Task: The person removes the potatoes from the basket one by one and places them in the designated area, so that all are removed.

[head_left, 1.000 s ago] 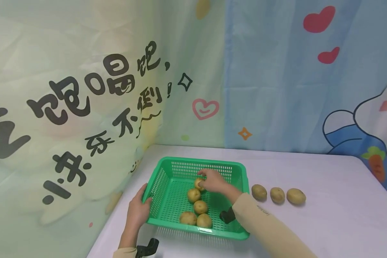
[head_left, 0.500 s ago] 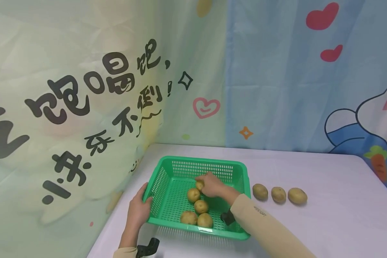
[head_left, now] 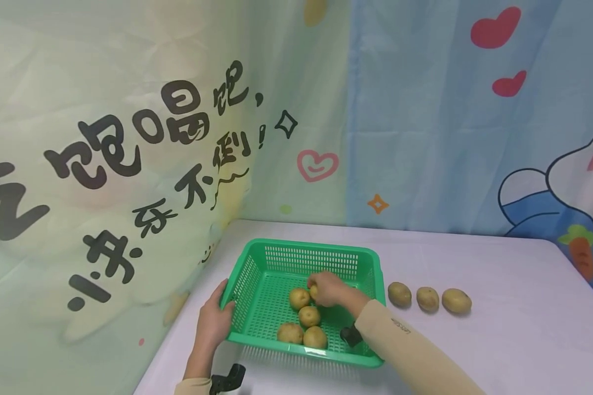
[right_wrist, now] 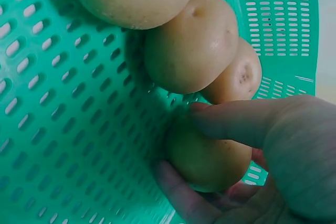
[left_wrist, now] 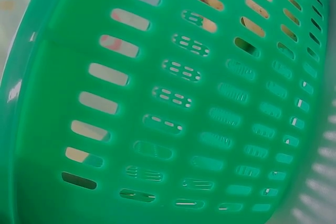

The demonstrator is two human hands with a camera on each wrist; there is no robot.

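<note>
A green plastic basket (head_left: 257, 344) with slotted walls stands on the table. My left hand (head_left: 214, 319) grips its left rim; only the slotted wall (left_wrist: 168, 98) fills the left wrist view, and that hand is out of sight there. Inside the basket, my right hand (head_left: 329, 289) holds a potato (right_wrist: 207, 156) between thumb and fingers, low over the slotted floor. Beside it lie several other potatoes in a bent row, among them one potato (head_left: 299, 299) just left of the hand, another potato (head_left: 309, 316) nearer, and two potatoes by the front wall.
Right of the basket, a row of three potatoes (head_left: 427, 299) lies on the white table (head_left: 514, 329). A printed curtain (head_left: 410, 120) hangs behind the table, and another printed sheet closes off the left side.
My right hand has closed round the far potato and moved it slightly right and nearer to me. The left hand keeps its grip on the basket rim.
</note>
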